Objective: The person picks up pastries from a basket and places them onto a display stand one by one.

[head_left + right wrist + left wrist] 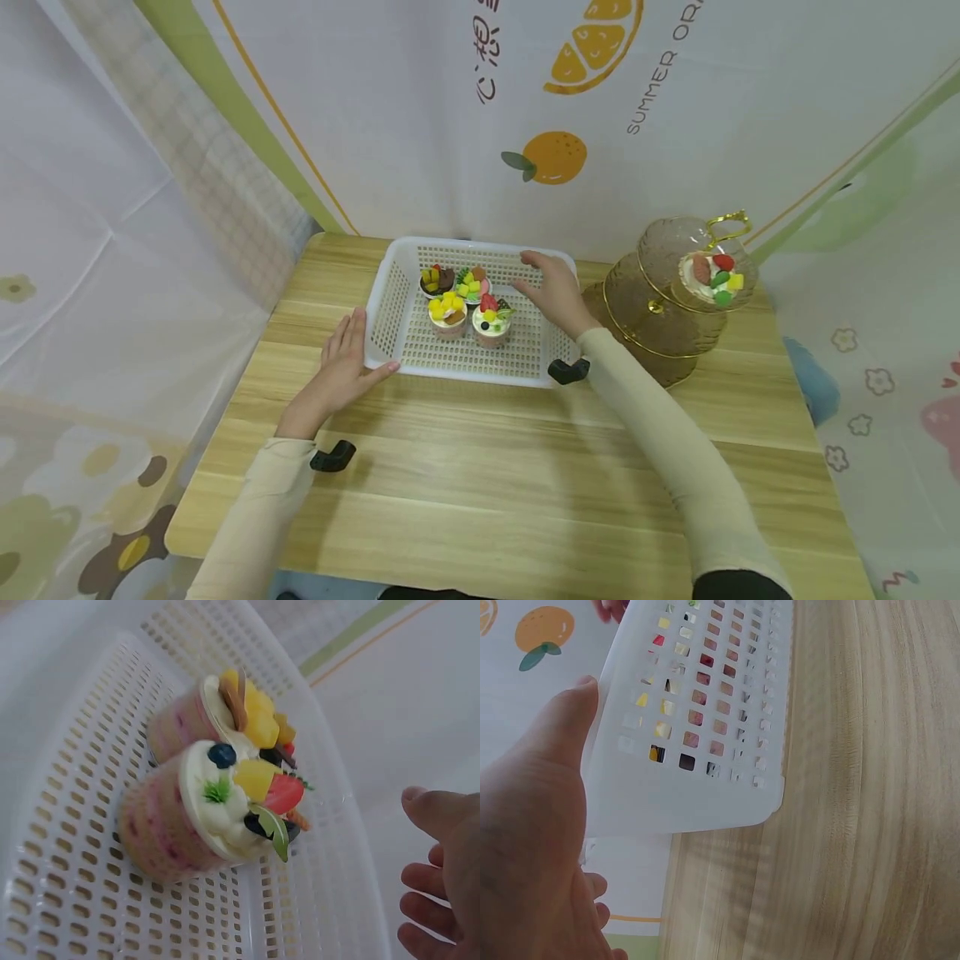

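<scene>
A white perforated plastic basket [472, 377] stands on the wooden table. Inside it, toward the middle, are several toy dessert cups topped with cream and fruit, among them one with a strawberry [491, 321], one with yellow cubes [447, 315] and a dark chocolate one [437, 282]. My left hand [341, 367] rests against the basket's front left corner, its thumb along the rim and fingers extended. Over the basket's right side hovers my right hand [555, 292], fingers spread and holding nothing; the right wrist view shows it apart from the strawberry cup [202, 814].
To the right stands a tiered, smoky, clear stand [630, 321] with gold rims and a gold handle. Another fruit-topped dessert [708, 279] sits on its top tier. A printed curtain [420, 150] hangs behind the table [450, 483].
</scene>
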`<state>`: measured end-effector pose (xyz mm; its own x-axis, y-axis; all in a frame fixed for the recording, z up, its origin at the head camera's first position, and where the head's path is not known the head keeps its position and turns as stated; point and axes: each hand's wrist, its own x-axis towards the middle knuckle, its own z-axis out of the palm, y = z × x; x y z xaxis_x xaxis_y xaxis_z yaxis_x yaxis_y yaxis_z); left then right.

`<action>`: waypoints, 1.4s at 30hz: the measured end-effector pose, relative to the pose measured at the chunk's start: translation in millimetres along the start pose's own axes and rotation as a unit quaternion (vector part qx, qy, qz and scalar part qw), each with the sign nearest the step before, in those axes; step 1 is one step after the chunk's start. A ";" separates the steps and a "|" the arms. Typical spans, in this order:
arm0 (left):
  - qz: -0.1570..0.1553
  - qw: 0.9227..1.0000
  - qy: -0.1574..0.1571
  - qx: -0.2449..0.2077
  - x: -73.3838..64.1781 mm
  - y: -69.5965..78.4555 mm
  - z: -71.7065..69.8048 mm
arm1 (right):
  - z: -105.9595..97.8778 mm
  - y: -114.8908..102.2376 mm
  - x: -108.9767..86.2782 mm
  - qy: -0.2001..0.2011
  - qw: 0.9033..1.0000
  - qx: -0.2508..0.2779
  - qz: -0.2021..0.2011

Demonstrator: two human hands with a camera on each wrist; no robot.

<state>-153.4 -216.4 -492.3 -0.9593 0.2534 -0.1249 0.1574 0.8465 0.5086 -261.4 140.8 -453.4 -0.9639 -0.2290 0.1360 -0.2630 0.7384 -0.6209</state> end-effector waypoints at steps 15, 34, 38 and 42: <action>-0.003 1.000 -0.014 -0.015 -0.3 -1.7 0.0 | 51.3 20.1 53.6 -0.122 0.990 0.023 0.064; 0.001 1.000 -0.006 -0.021 -0.6 -1.3 0.7 | 69.4 24.3 60.6 -0.173 0.979 0.063 0.091; -0.003 1.000 -0.010 -0.026 -1.2 -1.1 0.8 | 72.8 24.0 61.3 -0.186 0.975 0.070 0.095; 0.000 1.000 -0.006 -0.025 0.2 -2.3 2.0 | 77.7 23.5 62.1 -0.189 0.975 0.065 0.096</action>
<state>-153.4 -217.4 -495.2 -0.9563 0.2590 -0.1355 0.1446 0.8220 0.5508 -324.2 94.6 -519.5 -0.9039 -0.3302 -0.2719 -0.0476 0.7093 -0.7033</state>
